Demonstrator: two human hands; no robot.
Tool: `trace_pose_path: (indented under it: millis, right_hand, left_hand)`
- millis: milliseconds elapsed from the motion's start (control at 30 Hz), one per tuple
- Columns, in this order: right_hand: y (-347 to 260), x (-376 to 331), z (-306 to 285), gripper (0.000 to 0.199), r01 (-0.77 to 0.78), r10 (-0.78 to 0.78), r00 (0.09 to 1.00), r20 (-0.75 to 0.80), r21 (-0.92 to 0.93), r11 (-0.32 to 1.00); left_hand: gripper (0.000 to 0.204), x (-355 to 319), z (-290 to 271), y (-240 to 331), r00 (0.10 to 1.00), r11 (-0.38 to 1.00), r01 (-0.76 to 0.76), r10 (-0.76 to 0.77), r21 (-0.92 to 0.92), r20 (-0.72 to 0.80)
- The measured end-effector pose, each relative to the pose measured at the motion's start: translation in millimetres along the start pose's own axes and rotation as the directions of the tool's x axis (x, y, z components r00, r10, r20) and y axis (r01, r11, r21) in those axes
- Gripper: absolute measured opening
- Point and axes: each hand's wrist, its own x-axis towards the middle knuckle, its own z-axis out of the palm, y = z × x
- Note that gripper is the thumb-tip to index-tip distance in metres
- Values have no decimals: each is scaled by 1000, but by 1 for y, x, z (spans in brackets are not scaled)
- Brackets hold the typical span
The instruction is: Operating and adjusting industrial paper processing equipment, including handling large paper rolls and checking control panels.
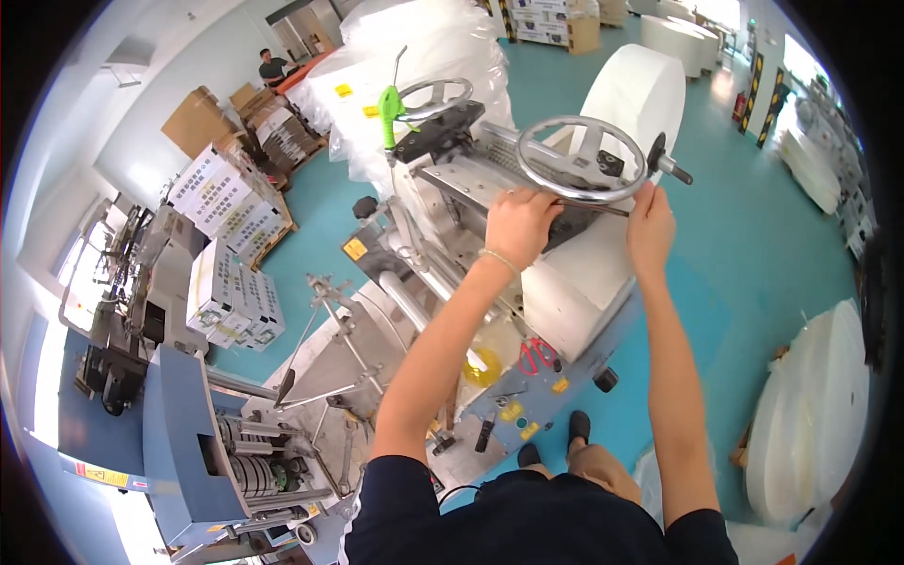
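Observation:
Both my arms reach forward to a white machine (574, 301) with a chrome handwheel (529, 169) on top. My left hand (521, 224) is closed, its fingers curled at the machine's top just left of the wheel. Close under the wheel's near rim, my right hand (652, 234) is closed around the end of a thin dark rod (603, 208). The rod runs across toward my left fingers; whether they grip it too is hidden. Behind the wheel stands a large white roll (636, 94), with a black-handled shaft end (670, 168) at its right.
A green air gun (388, 115) stands by a second handwheel (435, 99). Red-handled scissors (538, 356) and yellow tape (482, 367) lie on the machine's lower plate. Cartons (231, 202) stand at left, a wrapped roll (800, 414) at right. Another person (273, 69) is far back.

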Motion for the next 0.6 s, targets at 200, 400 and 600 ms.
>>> trace_pose_path:
  millis: [200, 400, 600]
  right_hand:
    - [14, 45, 72, 27, 285, -273, 956, -106, 126, 950]
    - [12, 51, 32, 30, -58, -21, 980, 198, 382, 922]
    - [-37, 0, -40, 22, -169, -59, 774, 631, 296, 940]
  left_hand:
    - [17, 6, -7, -13, 949, 939, 295, -267, -177, 165]
    - [16, 9, -15, 4, 949, 896, 314, -296, -314, 104]
    - [14, -6, -27, -17, 968, 920, 249, -247, -302, 44]
